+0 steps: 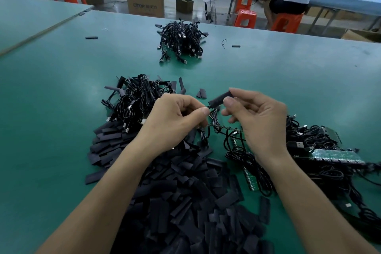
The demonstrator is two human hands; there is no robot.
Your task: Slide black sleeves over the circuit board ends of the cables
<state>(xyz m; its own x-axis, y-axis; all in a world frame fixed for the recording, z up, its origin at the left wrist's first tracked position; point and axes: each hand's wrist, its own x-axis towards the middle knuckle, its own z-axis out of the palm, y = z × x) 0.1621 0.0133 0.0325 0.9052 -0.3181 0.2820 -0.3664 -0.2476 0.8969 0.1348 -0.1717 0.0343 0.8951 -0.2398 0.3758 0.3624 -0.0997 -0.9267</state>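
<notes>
Left hand (175, 123): fingers curled, pinching cable (214, 118) end, above far edge of sleeve pile (185, 192).
Right hand (261, 123): thumb and forefinger gripping black sleeve (220, 98), held tilted.
Sleeve position: between both sets of fingertips, above the pile's far edge.

Hands: two, the left hand (175, 121) pinching one cable (214, 117), the right hand (259, 121) pinching one black sleeve (219, 98). Cable heaps: three, one just beyond the left hand (136, 97), one well beyond both hands (181, 40), one right of the right hand (321, 140). Loose-sleeve heap (185, 192) under the forearms: one, its pieces too many to count. Green circuit boards (329, 155) by the right hand: at least two. Stray sleeves far beyond the hands: two (91, 37) (236, 46).
</notes>
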